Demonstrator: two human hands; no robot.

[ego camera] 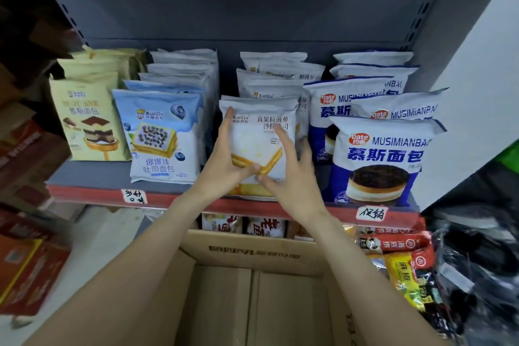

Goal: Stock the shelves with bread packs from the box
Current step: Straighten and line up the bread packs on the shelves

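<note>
An open cardboard box (252,289) sits nearest, below the shelf (92,174). Above it, the left hand (224,160) and right hand (289,177) grip a white bread pack (258,135) from both sides, standing upright at the shelf's front. More packs (275,78) line up behind it.

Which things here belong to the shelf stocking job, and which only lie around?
For the job:
white bread pack, held by left hand and right hand
shelf
cardboard box

Lying about:
red cartons
snack packs
</note>
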